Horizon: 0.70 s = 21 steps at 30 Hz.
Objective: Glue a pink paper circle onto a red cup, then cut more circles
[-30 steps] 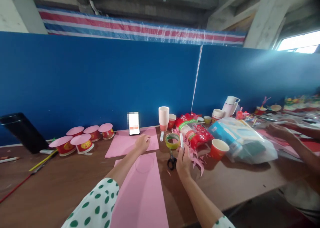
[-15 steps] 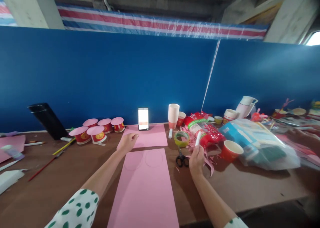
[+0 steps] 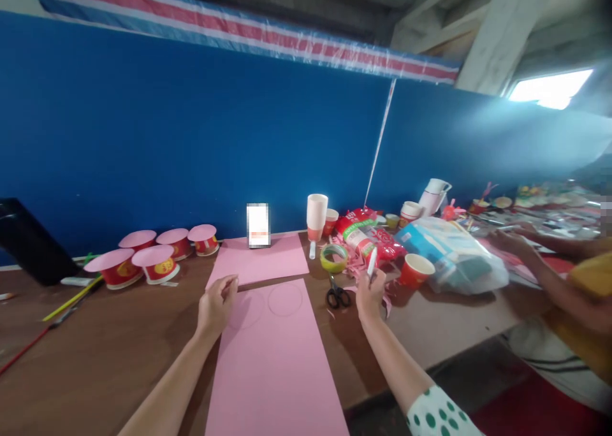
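In my right hand (image 3: 370, 294) is a white pen (image 3: 371, 264), held upright between the fingers to the right of the black scissors (image 3: 338, 296). My left hand (image 3: 216, 307) hovers at the upper left edge of a long pink paper sheet (image 3: 277, 372), its fingers curled in and nothing seen in them. Two round outlines are drawn near the sheet's far end, the left one partly beside my left hand. A second pink sheet (image 3: 282, 261) lies behind it, with a lit phone (image 3: 259, 227) standing upright on it.
At left stand several red paper cups with pink disc tops (image 3: 155, 264) and a black bottle (image 3: 33, 248). To the right are yellow tape (image 3: 333, 259), stacked white cups (image 3: 317, 213), a red cup packet (image 3: 358, 232), an orange cup (image 3: 417, 270) and a plastic bag (image 3: 459, 257). A co-worker's arms (image 3: 549, 264) reach in.
The view has swung right, showing more of the co-worker. My left hand has drawn back toward me from the rear sheet. The pen remains in my right hand.
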{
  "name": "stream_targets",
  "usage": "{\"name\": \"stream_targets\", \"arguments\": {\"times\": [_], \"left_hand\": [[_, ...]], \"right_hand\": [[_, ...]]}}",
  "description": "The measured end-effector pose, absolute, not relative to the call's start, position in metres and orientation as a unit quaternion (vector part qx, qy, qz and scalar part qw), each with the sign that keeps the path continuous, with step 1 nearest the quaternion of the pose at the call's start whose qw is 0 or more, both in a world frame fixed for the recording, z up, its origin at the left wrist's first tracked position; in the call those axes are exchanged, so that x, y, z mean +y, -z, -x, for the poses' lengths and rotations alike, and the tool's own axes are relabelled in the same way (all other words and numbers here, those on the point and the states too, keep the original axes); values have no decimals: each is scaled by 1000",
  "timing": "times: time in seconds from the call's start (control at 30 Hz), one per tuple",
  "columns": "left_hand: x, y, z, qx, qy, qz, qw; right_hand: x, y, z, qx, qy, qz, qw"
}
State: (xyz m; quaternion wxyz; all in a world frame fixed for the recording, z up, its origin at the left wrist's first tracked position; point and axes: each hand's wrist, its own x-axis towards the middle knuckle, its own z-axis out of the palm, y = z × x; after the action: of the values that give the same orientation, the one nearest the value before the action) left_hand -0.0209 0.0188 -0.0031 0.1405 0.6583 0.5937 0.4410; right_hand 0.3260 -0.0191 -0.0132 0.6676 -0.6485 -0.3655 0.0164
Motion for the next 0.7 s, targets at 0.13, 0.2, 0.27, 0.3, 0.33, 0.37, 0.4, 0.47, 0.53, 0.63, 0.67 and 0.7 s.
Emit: {"name": "stream_targets", "arguments": {"times": [0.13,0.2,0.27,0.3,0.33,0.37,0.4,0.47,0.53,0.63,0.67,0.7], "left_hand": [[18,1,24,597,-424,-665,146],[18,1,26,598,-426,-661,157],[18,1,28,595,-432,-658,166],[18,1,29,594,-433,-657,170],[18,1,30,593,-433,-657,173],[18,1,30,592,-433,-658,174],[17,1,30,590,-432,-659,174],[16,0,29,585,-434,-665,164],[13,-2,27,576,-439,-674,148],[9,-3,24,547,-448,-695,132],[8,-4,23,537,-452,-700,129],[7,-3,22,529,-457,-704,128]], "right_hand": [[-18,8,-334,-338,-21,683,647],[-17,1,-340,-346,-23,696,628],[-17,-5,-347,-372,-26,709,599],[-17,-8,-351,-392,-28,715,578],[-17,-9,-354,-413,-30,722,554],[-17,-10,-356,-435,-31,730,527],[-17,-10,-358,-453,-30,738,500],[-16,-7,-359,-478,-20,755,448],[-15,-3,-357,-490,-9,773,402],[-13,1,-351,-501,2,795,341],[-13,1,-350,-504,4,800,324],[-14,0,-349,-507,6,804,309]]}}
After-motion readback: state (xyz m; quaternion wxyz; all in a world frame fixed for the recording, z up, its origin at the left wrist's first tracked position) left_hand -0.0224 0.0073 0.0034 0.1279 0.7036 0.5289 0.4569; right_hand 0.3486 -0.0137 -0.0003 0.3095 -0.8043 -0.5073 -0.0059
